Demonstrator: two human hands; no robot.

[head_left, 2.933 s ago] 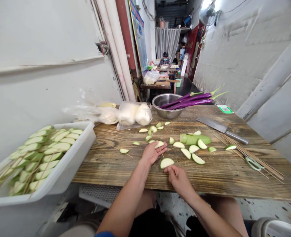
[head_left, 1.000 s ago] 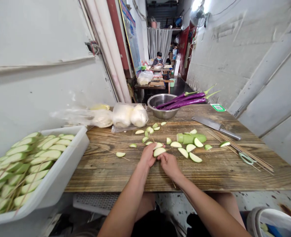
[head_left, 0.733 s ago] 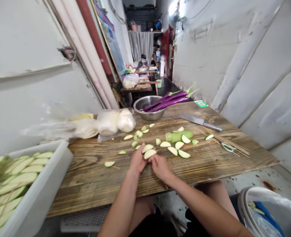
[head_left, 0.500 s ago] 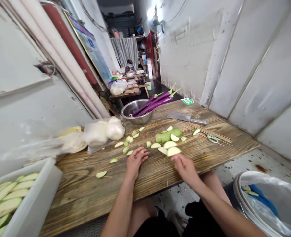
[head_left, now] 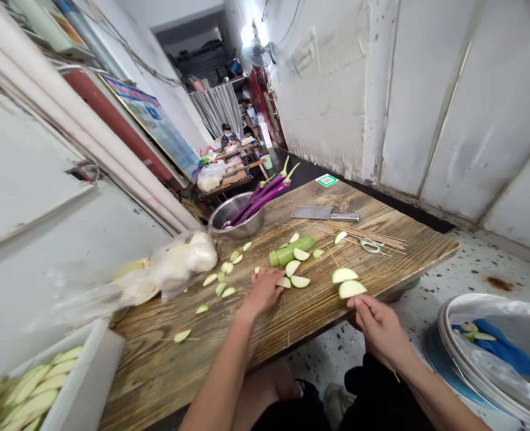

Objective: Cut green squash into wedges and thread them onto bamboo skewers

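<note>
My right hand (head_left: 376,323) pinches a thin bamboo skewer (head_left: 334,257) over the table's front edge. Two half-round zucchini slices (head_left: 344,275) are threaded on it above my fingers, and its other end shows below the wrist. My left hand (head_left: 265,290) lies palm down on the table, fingers loosely bent and apart, fingertips at a zucchini slice (head_left: 284,282). Just beyond it is a cut zucchini (head_left: 291,251) with loose slices around it. More small pieces (head_left: 221,278) lie scattered to the left.
A cleaver (head_left: 321,213), loose skewers (head_left: 363,232) and pale green scissors (head_left: 371,245) lie to the right. Behind stands a steel bowl (head_left: 215,222) with purple eggplants (head_left: 258,203). A white box (head_left: 89,371) of slices is at left, a lined bucket (head_left: 448,335) at right. Someone sits farther back.
My right hand has moved right with the skewer and slices, away from the loose ones. My left hand has reached forward and right to a slice. The view has shifted.
</note>
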